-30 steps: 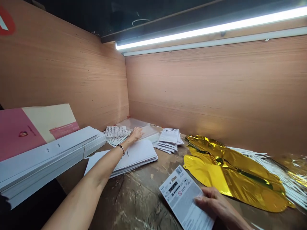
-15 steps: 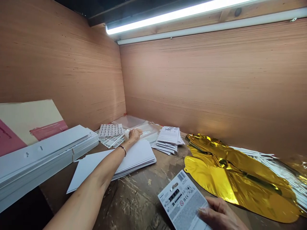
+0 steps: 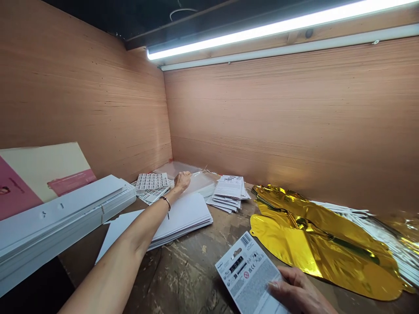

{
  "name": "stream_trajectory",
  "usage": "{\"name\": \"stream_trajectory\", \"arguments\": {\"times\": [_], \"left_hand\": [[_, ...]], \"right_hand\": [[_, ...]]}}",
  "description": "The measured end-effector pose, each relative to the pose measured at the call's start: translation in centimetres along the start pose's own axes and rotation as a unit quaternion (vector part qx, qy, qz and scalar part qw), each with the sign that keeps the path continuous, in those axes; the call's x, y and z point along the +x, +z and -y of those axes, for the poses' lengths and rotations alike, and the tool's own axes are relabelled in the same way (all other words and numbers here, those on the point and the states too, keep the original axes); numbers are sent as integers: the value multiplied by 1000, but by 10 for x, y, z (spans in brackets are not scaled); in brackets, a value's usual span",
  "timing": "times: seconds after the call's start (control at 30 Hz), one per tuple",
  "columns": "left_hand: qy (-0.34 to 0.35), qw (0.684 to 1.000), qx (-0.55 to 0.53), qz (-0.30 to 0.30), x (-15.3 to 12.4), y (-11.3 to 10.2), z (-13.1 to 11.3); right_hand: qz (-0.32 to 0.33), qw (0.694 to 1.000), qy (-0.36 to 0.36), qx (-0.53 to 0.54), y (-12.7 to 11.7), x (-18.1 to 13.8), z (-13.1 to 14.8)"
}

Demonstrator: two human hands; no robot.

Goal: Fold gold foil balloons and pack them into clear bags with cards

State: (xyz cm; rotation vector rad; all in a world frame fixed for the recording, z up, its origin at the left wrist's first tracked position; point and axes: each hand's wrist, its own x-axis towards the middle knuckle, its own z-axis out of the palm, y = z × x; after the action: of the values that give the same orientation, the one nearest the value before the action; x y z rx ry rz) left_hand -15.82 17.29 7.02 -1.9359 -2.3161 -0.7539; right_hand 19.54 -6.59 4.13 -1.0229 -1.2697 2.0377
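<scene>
My left hand (image 3: 182, 179) reaches far back into the corner and pinches the edge of a clear plastic sleeve (image 3: 199, 173), lifting it off the stack of clear sleeves (image 3: 204, 185). A thin bracelet sits on that wrist. My right hand (image 3: 299, 294) lies at the bottom edge, fingers resting on a white printed card with a barcode (image 3: 245, 270) flat on the worn wooden table (image 3: 190, 270). Gold foil balloons (image 3: 314, 235) lie just right of the card.
A pile of white sheets (image 3: 186, 213) lies under my left forearm. Label sheets (image 3: 151, 181) and a stack of printed cards (image 3: 229, 189) sit near the corner. White boards (image 3: 59, 218) and a pink-and-cream card (image 3: 39, 174) lean at left. White straws (image 3: 376, 220) lie at right. Plywood walls enclose the table.
My left hand has closed on the edge of a clear sleeve and raised it slightly. The right hand stays on the card. The camera shifted a little.
</scene>
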Motion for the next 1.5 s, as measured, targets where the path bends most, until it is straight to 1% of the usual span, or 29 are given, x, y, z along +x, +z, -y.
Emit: {"name": "stream_trajectory", "arguments": {"times": [0.1,0.13,0.2,0.27,0.33,0.4,0.43,0.5,0.57,0.6,0.67,0.7,0.77,0.8,0.83,0.87,0.9,0.97,1.0,1.03,1.07,1.17,1.2,1.23,1.27,1.33,1.4,1.43,1.5], "left_hand": [[57,998,18,-34,-14,-16,-18],[91,995,21,-39,-25,-19,-27],[192,980,33,-49,-57,-21,-48],[356,927,75,-91,-101,-16,-69],[457,869,97,-162,-149,-8,-89],[511,830,89,-208,-192,1,-105],[524,819,78,-221,-210,4,-111],[532,815,46,-226,-238,9,-119],[532,824,6,-198,-254,8,-122],[529,831,-19,-170,-258,5,-122],[493,858,-87,-112,-258,-7,-120],[452,878,-129,-88,-254,-15,-119],[328,916,-229,-39,-240,-31,-118],[259,923,-284,5,-231,-37,-118],[197,918,-337,67,-223,-42,-118],[146,901,-382,145,-216,-44,-118],[105,873,-417,231,-211,-45,-118],[53,798,-460,386,-207,-40,-118],[40,765,-471,438,-208,-36,-117],[32,744,-479,464,-209,-32,-117],[29,739,-490,462,-211,-28,-116],[55,756,-533,377,-215,-21,-115],[68,750,-547,365,-215,-21,-115],[79,735,-560,375,-216,-22,-115],[87,710,-568,406,-217,-23,-115],[87,651,-576,487,-222,-26,-115],[76,597,-581,548,-231,-27,-114],[67,577,-585,566,-236,-26,-113],[29,558,-600,572,-247,-22,-113]], "right_hand": [[-49,998,-18,43,-15,2,-10],[-80,994,-32,66,-20,3,-12],[-148,978,-75,126,-29,4,-9],[-202,953,-128,187,-33,8,0],[-233,931,-170,223,-33,15,12],[-255,920,-189,229,-32,25,20],[-270,918,-183,225,-31,29,21],[-301,914,-162,216,-32,34,18],[-316,913,-154,209,-34,32,12],[-314,913,-159,205,-35,29,9],[-297,920,-170,188,-39,17,9],[-287,926,-171,177,-41,11,11],[-267,937,-166,150,-45,0,19],[-260,942,-162,135,-47,-4,24],[-255,947,-157,120,-48,-7,29],[-249,951,-153,106,-49,-9,34],[-241,954,-150,93,-49,-9,39],[-225,960,-152,67,-46,-9,49],[-216,962,-156,53,-43,-9,53],[-208,965,-158,40,-40,-10,58],[-200,967,-158,27,-36,-11,63],[-171,973,-155,-16,-26,-16,78],[-162,974,-154,-28,-24,-18,82],[-152,976,-152,-39,-22,-19,85],[-144,977,-150,-48,-22,-19,88],[-139,978,-146,-60,-22,-18,91],[-144,976,-146,-69,-24,-14,93],[-148,975,-148,-73,-25,-10,93],[-154,973,-148,-82,-27,-3,94]]}}
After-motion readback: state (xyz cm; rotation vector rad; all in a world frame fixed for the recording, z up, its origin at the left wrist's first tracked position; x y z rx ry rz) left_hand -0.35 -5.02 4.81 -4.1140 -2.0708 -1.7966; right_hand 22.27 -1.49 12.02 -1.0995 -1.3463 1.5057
